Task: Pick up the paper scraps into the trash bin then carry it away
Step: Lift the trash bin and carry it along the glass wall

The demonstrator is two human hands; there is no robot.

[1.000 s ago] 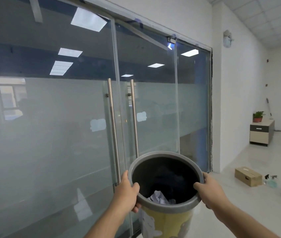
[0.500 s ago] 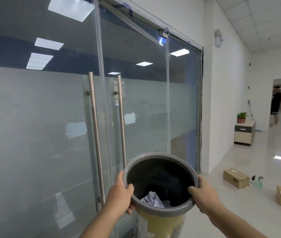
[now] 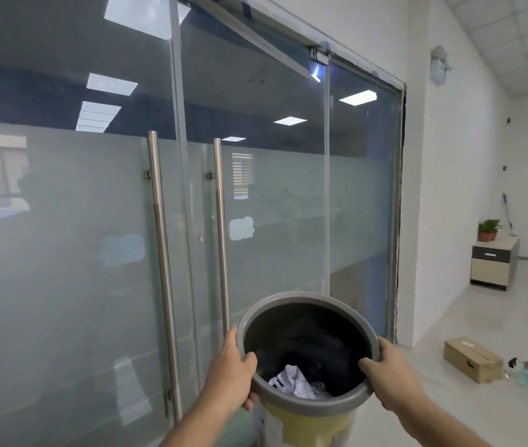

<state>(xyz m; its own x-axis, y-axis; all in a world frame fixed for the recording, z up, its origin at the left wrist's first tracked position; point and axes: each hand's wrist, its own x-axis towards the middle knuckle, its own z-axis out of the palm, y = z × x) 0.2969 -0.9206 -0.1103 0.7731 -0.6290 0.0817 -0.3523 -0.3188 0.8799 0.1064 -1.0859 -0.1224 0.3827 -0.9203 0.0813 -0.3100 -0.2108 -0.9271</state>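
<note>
A round trash bin [image 3: 291,424] with a grey rim, a black liner and a yellow body is held up in front of me. My left hand [image 3: 232,374] grips the rim on its left side, thumb over the edge. On the rim's right side my right hand [image 3: 391,374] grips the same way. Crumpled white paper scraps [image 3: 294,383] lie at the bottom of the bin.
A frosted glass double door [image 3: 95,253] with two tall steel pull handles [image 3: 162,262] stands close ahead. To the right runs a white hallway with a cardboard box [image 3: 472,359], a spray bottle [image 3: 522,371] and a low cabinet [image 3: 493,262] carrying potted plants.
The view has swung back to the left, so the door handles sit further right in the frame. Both hands keep the same grip on the bin.
</note>
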